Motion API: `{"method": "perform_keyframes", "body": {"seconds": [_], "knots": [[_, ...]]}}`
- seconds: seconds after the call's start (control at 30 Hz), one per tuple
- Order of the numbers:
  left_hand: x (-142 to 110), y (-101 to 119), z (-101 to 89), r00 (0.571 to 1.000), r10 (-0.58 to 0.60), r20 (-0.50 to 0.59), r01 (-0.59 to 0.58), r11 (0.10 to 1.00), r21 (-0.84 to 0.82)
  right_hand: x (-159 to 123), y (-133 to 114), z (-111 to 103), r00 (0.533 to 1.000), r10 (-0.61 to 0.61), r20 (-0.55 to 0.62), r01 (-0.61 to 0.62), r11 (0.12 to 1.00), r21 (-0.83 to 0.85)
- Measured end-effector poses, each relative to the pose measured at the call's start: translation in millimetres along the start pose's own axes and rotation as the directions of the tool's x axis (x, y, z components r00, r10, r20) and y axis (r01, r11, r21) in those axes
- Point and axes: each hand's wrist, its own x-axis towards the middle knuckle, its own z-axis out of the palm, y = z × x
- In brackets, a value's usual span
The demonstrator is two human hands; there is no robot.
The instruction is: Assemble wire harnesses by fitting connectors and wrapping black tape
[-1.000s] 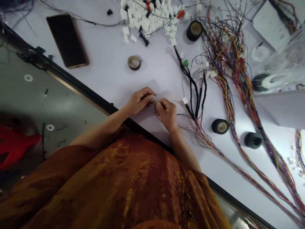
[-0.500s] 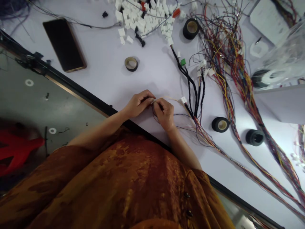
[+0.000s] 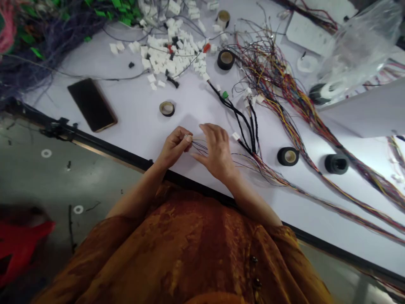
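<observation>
My left hand (image 3: 174,147) is closed in a pinch on a small pale connector (image 3: 187,137), mostly covered by the fingers. Thin wires (image 3: 200,147) run from it to the right, under my right hand. My right hand (image 3: 217,152) is open above these wires, with thumb and fingers spread. Beyond it the wires join the wire harness (image 3: 268,171), whose black-taped branches (image 3: 249,126) end in white connectors and a green connector (image 3: 225,95).
Black tape rolls (image 3: 287,156) lie around the harness, and a smaller roll (image 3: 167,109) sits ahead of my left hand. A phone (image 3: 92,104) is at the left. White connectors (image 3: 177,48) are heaped at the back. Thick wire bundles (image 3: 303,109) cross the right side.
My right hand has let go near the connector and opened, fingers spread. The left hand still pinches the connector, now further left of the right hand. The camera view has shifted.
</observation>
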Motion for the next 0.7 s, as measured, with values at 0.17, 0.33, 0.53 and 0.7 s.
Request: {"method": "perform_keyframes", "body": {"seconds": [0.17,0.33,0.53,0.7], "knots": [[0,6,-2.4,0.999,0.036,-0.023,-0.033,0.992,0.121,9,-1,15,0.959,0.105,0.263,-0.137,0.985,0.106],[-6,13,0.1,0.979,0.194,-0.067,-0.147,0.891,0.429,-4,11,10,0.985,0.051,0.165,-0.069,0.992,0.101],[-8,13,4.0,0.984,0.163,-0.066,-0.135,0.939,0.317,-10,13,3,0.988,0.056,0.146,-0.048,0.997,-0.057],[-8,10,6.1,0.999,-0.047,-0.017,0.046,0.997,-0.064,-12,10,6,0.987,0.088,0.131,-0.062,0.979,-0.194]]}}
